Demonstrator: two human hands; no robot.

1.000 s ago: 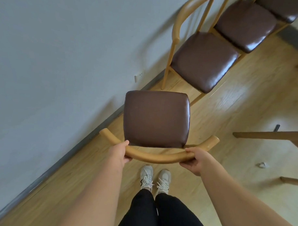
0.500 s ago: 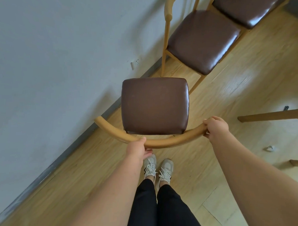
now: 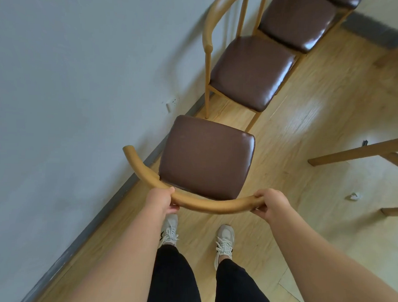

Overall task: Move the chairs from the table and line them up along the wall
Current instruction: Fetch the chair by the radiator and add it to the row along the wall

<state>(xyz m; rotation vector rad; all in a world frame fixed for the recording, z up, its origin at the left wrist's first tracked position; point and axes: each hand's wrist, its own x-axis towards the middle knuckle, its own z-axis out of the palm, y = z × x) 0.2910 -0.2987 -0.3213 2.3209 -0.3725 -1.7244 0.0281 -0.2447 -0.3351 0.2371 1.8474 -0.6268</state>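
- The wall [image 3: 72, 78] fills the left side, pale grey, with a dark baseboard [image 3: 96, 226] running along its foot and a white socket [image 3: 172, 103] low down.
- The left hand [image 3: 161, 200] is wrapped round the curved backrest [image 3: 214, 204] of the chair [image 3: 207, 156], fingers under the rail and thumb over it, near the middle-left of the curve.
- The chair has a brown padded seat and a light wooden frame; its seat points away from the person, and its far left corner sits over the baseboard line.
- The left end of the backrest curls up toward the wall; whether it touches cannot be told.
- Whether the chair's legs are on the floor [image 3: 304, 222] cannot be told, as the seat hides them.
- Two white shoes [image 3: 224, 240] and black trousers [image 3: 175, 278] show below the backrest, feet apart.
- The right hand [image 3: 270, 206] is closed over the right end of the backrest, fingers curled round the tip.
- The hands are apart, one at each side of the rail.
- Beyond the chair, a second chair [image 3: 250, 71] stands with its back to the wall, near but apart from the held one.
- A third chair [image 3: 297, 23] stands just beside the second, farther along the wall, and the edge of another seat shows at the top.
- At right, wooden table legs [image 3: 356, 153] cross the floor.
- A small crumpled white scrap [image 3: 353, 196] lies on the floor near them.
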